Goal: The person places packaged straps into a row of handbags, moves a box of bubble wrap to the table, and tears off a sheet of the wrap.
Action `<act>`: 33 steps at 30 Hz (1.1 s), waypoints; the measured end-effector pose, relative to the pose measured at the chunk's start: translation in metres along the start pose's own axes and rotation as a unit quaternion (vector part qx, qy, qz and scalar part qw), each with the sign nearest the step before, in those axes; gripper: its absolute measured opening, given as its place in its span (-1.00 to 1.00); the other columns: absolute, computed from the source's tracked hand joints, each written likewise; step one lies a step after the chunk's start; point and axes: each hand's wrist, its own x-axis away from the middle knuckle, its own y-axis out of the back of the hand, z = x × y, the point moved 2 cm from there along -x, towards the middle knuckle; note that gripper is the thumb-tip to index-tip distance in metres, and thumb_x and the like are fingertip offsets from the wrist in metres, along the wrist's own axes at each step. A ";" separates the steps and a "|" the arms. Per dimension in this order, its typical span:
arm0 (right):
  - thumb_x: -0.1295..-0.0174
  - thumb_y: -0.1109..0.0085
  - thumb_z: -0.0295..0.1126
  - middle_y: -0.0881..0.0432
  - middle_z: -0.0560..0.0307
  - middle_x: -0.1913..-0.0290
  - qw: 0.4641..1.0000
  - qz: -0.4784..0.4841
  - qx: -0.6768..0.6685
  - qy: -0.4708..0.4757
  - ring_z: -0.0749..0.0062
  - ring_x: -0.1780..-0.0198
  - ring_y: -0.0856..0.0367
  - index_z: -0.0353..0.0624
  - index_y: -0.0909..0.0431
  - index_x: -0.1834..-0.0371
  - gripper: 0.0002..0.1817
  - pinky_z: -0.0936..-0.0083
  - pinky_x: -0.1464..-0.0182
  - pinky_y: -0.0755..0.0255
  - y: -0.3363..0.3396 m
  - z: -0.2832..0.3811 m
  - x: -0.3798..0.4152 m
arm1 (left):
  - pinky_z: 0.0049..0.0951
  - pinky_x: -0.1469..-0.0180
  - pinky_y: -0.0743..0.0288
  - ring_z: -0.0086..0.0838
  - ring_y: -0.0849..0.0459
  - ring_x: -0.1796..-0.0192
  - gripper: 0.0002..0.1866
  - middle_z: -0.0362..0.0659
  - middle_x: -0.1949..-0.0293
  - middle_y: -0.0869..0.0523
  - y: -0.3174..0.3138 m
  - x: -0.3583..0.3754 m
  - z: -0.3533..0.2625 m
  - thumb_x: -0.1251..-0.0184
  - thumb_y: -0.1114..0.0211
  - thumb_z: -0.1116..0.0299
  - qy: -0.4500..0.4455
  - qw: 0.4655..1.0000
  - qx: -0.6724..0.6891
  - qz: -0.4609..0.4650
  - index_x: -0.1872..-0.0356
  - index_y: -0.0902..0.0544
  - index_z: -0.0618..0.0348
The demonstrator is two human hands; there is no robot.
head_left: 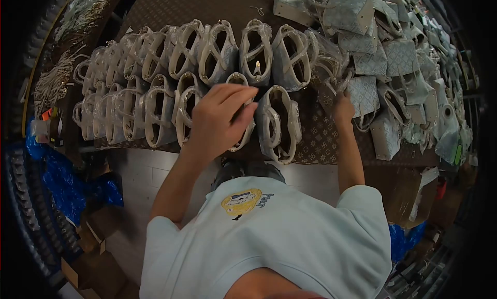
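Note:
Over the front row of handbags, my left hand (220,117) hangs with its thumb apart from the fingers and nothing seen in it. A light handbag (240,134) below is partly hidden by that hand. Just to its right, another handbag (279,124) stands upright with its top open and its handles folded down. My right hand (343,106) is at the edge of the pile, its fingers closed around the handle of a plastic-wrapped handbag (330,60). The fingertips there are dark and hard to make out.
Two rows of upright handbags (217,53) fill the patterned brown table (316,143). A heap of pale patterned handbags (349,14) lies at the right. Bundled straps (54,84) hang at the left. Blue plastic (64,182) and cardboard boxes (409,193) stand below.

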 end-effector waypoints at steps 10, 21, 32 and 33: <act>-0.26 0.07 -0.27 -0.55 0.26 0.30 0.722 0.068 -0.677 -0.126 0.59 0.36 -0.52 -0.20 -0.43 0.11 -0.73 0.58 0.43 -0.41 0.136 0.045 -0.018 | -0.24 0.19 -0.43 -0.22 -0.58 0.25 -0.50 -0.01 0.23 -0.58 -0.174 -0.117 0.080 -0.11 -0.15 0.02 0.095 0.955 -0.077 0.269 0.12 -0.50 0.28; -0.29 0.16 -0.24 -0.47 0.14 0.17 0.576 0.128 -0.788 -0.177 0.33 0.22 -0.51 -0.16 -0.31 0.11 -0.75 0.28 0.31 -0.45 0.029 0.114 -0.085 | -0.39 0.22 -0.29 -0.50 -0.38 0.48 -0.77 -0.24 0.46 -0.54 -0.182 -0.103 0.120 -0.08 0.03 0.16 0.486 0.737 0.426 0.199 0.50 -0.45 0.10; -0.10 0.00 -0.36 -0.51 -0.38 0.34 0.942 0.182 -0.267 0.092 -0.20 0.30 -0.51 -0.35 -0.09 -0.04 -0.51 0.12 0.32 -0.35 -0.005 0.145 -0.133 | -0.39 0.09 -0.35 -0.44 -0.52 0.26 -0.77 -0.15 0.38 -0.60 -0.176 -0.101 0.123 -0.03 0.02 0.18 0.497 0.756 0.382 0.190 0.57 -0.45 0.11; -0.07 -0.02 -0.36 -0.51 -0.40 0.33 0.937 0.207 -0.258 0.116 -0.20 0.30 -0.51 -0.37 -0.03 -0.07 -0.44 0.12 0.29 -0.36 -0.007 0.148 -0.134 | -0.40 0.10 -0.35 -0.44 -0.52 0.27 -0.76 -0.15 0.39 -0.60 -0.178 -0.101 0.122 -0.03 0.01 0.18 0.497 0.756 0.385 0.182 0.58 -0.45 0.11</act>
